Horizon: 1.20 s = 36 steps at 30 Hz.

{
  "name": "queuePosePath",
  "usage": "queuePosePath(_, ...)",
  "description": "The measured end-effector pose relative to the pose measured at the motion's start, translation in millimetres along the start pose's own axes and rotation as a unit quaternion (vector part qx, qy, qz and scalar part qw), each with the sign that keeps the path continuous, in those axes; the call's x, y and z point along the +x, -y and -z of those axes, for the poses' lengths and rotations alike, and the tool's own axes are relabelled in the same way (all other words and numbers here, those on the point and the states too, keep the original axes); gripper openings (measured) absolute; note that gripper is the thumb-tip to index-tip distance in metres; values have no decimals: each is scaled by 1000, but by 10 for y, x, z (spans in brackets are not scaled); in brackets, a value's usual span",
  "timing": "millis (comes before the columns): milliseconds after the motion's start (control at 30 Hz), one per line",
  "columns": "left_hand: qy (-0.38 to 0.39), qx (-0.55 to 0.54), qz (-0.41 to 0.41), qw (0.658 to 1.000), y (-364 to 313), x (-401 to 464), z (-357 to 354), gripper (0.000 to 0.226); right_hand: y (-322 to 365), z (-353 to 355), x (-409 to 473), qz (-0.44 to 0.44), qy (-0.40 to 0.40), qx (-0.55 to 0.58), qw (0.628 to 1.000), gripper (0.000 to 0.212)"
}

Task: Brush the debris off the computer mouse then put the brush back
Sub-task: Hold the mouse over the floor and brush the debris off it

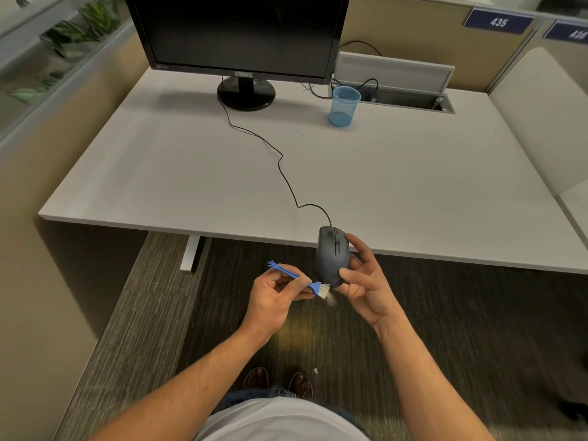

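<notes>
My right hand (362,281) grips mouse (331,256) off desk edge; left hand (273,294) pinches brush (313,285), bristles at mouse rear. Short light flicks outward, mouse tilted, debris drops to floor.

Past the desk (413,192) edge, the right hand (366,281) holds the mouse (331,256); the left hand (273,294) sets the brush (313,285) bristles against it.

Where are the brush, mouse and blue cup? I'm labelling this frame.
brush (315,286): head view, blue head by the bristles.
mouse (331,256): head view, top shell.
blue cup (345,106): head view, mesh wall.
</notes>
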<state>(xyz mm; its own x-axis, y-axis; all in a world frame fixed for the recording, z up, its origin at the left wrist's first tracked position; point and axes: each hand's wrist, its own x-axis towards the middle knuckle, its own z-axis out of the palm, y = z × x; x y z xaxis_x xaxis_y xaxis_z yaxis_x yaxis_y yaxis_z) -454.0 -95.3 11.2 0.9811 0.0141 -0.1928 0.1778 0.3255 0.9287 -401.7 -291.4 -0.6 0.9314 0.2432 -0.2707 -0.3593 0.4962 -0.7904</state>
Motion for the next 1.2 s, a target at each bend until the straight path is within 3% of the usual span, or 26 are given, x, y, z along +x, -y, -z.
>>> queuePosePath(300, -11, 3, -18, 1000, -60, 51, 93, 22, -4, 46, -18, -6, -2, 18, 1000, 72)
queuePosePath(733, -44, -12, -78, 996, -363, 458, 144, 21, -18, 8, -96, -37, 61, -8, 997, 83)
queuePosePath(1200, 27, 15, -53, 998, -329, 362, 88, 18, 0, 42, -62, -27, 68, 15, 997, 78)
